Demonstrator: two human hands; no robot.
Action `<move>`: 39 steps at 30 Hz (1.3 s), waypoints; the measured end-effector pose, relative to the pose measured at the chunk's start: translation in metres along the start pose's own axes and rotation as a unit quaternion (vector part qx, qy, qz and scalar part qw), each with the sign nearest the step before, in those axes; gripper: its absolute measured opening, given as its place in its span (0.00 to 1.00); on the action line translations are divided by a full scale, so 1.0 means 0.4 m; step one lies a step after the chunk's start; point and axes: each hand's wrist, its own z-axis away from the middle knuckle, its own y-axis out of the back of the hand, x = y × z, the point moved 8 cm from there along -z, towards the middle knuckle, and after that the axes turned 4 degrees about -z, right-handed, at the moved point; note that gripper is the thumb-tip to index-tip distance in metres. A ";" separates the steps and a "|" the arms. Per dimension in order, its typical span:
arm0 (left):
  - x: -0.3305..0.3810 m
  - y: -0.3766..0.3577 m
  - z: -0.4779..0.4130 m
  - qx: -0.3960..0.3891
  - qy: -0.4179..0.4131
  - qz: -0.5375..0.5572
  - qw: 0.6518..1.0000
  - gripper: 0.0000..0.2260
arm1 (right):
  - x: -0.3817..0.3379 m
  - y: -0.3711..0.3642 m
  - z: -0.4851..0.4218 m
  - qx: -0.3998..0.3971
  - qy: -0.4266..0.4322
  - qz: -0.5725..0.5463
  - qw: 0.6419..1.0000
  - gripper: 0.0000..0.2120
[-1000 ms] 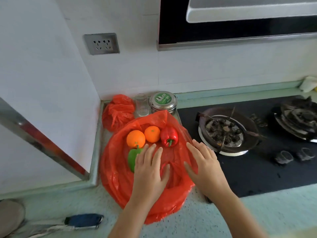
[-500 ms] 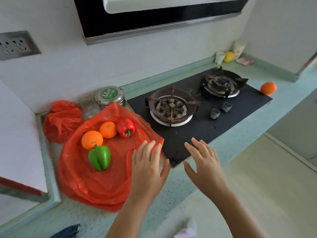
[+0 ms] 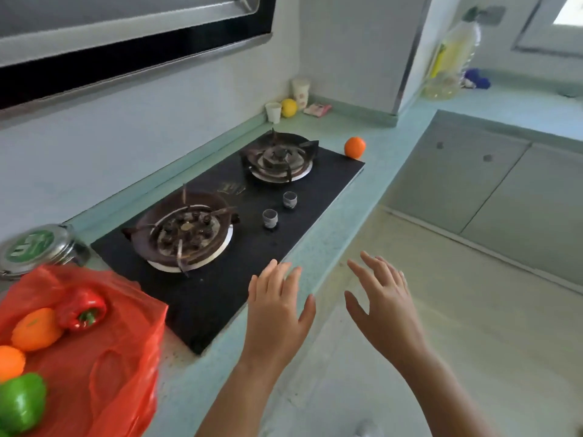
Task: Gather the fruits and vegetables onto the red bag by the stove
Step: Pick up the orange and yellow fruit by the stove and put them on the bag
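stove (image 3: 220, 288) between red bag (image 3: 120, 357) and lone orange (image 3: 355, 147)

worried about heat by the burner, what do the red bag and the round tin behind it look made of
The red bag looks like thin glossy plastic film: it crinkles and shines. The round tin is probably polished metal, going by its silvery reflective rim, with a green label on the lid.

Nothing legible: the green label (image 3: 30, 246) on the tin lid (image 3: 61, 236) and gold marking (image 3: 232, 188) on the stove (image 3: 214, 298) are blurred.
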 end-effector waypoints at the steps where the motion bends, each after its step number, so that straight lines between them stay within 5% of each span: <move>1: 0.039 -0.032 -0.027 -0.006 -0.007 0.007 1.000 0.19 | 0.047 0.019 -0.013 0.003 -0.006 0.001 1.000 0.24; 16: 0.517 -0.394 -0.362 -0.077 -0.109 0.059 0.989 0.20 | 0.614 0.267 -0.173 0.069 -0.104 0.017 0.992 0.23; 28: 0.511 -0.666 -0.661 -0.084 -0.092 0.086 0.988 0.20 | 0.871 0.217 -0.420 0.069 -0.145 0.040 0.986 0.21; 39: 0.305 -0.842 -1.061 -0.063 0.023 0.062 0.996 0.21 | 0.935 0.068 -0.938 -0.009 -0.063 0.035 0.997 0.22</move>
